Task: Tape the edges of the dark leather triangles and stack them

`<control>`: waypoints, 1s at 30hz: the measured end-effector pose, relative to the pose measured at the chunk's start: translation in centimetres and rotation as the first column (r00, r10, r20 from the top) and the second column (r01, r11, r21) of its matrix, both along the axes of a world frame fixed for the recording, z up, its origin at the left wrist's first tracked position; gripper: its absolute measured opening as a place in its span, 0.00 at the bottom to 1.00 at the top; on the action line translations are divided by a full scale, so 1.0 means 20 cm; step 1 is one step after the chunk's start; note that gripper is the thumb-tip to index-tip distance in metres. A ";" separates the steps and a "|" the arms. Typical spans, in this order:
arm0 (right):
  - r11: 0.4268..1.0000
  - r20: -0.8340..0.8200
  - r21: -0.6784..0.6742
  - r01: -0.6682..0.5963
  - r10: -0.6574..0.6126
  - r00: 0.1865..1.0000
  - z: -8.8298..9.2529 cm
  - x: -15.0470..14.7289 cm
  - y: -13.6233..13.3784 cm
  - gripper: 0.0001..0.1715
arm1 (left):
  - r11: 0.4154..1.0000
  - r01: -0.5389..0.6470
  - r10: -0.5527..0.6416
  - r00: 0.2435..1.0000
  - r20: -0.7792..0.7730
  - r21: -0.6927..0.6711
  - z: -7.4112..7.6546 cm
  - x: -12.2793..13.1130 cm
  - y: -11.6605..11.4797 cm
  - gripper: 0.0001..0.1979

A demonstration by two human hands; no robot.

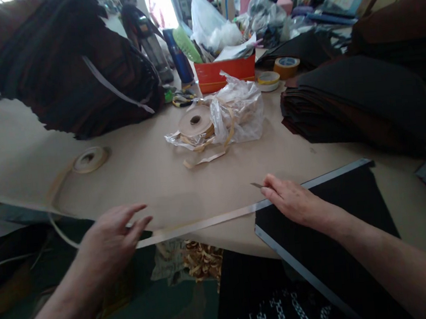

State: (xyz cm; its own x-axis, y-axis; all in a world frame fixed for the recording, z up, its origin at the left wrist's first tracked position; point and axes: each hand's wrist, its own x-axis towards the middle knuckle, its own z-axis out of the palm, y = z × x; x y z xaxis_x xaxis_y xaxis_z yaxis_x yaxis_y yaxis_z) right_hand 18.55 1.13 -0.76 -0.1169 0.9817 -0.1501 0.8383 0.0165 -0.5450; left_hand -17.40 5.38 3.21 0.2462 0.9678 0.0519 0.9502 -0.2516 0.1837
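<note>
Under the right hand [288, 200], a black piece [342, 227] is laid on the counter [135, 178], its near part reaching out over the edge. A small blade [256, 185] is grasped between the thumb and fingers of that hand, its tip pointed toward the left. A pale tape strip [204, 223] is stretched from the left hand [109, 239] to the corner of the black piece just beneath the right hand; a light band is seen along the piece's upper edge, beyond the same hand, and another along its left edge, nearer the body. By the left hand, thumb and forefinger are held apart; whether the strip is gripped by the hidden fingers cannot be told.

Beyond the left hand, a tape roll [90, 159] is laid flat, its loose end trailed over the counter's edge toward that hand. Farther off, a stack of dark pieces [74, 67] is piled. Ahead, between the two hands, a second roll [196, 122] is seen beside a clear plastic bag [244, 113], with a red box [225, 73] placed behind. Beyond the right hand and to its right, layered black sheets [355, 104] are heaped. Below, between the hands, curled tan scraps [202, 259] are gathered.
</note>
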 end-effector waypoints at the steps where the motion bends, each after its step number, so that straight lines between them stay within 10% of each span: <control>1: 1.000 -0.050 -0.004 0.002 -0.002 0.999 0.02 0.02 -0.01 0.12 | 0.993 0.116 -0.115 0.992 0.059 -0.007 0.00 0.13 -0.01 0.15; 5: 1.000 -0.212 -0.013 -0.001 -0.002 0.977 0.06 0.04 -0.08 0.12 | 0.905 0.422 -0.411 0.901 0.135 -0.059 -0.07 0.59 -0.09 0.10; 9: 0.998 -0.366 -0.042 0.050 -0.061 0.929 0.04 0.02 -0.12 0.11 | 0.893 0.423 -0.430 0.903 -0.015 -0.156 -0.12 0.83 -0.14 0.07; 17: 0.981 -0.399 -0.157 0.115 -0.170 0.901 -0.08 -0.06 -0.12 0.30 | 0.899 0.376 -0.411 0.901 -0.138 -0.222 -0.12 0.90 -0.07 0.10; 30: 0.997 -0.192 -0.042 0.066 -0.073 0.979 -0.08 -0.10 -0.14 0.21 | 0.854 0.420 -0.472 0.874 -0.117 -0.306 -0.10 0.91 -0.01 0.10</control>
State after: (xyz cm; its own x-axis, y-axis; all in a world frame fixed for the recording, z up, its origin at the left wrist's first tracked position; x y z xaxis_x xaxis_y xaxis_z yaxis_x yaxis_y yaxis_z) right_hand 16.47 -1.60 -2.35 -0.0791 0.9829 -0.1662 0.7155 -0.0601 -0.6960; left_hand 0.78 5.25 1.18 0.6346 0.7220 -0.2755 0.7696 -0.6232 0.1394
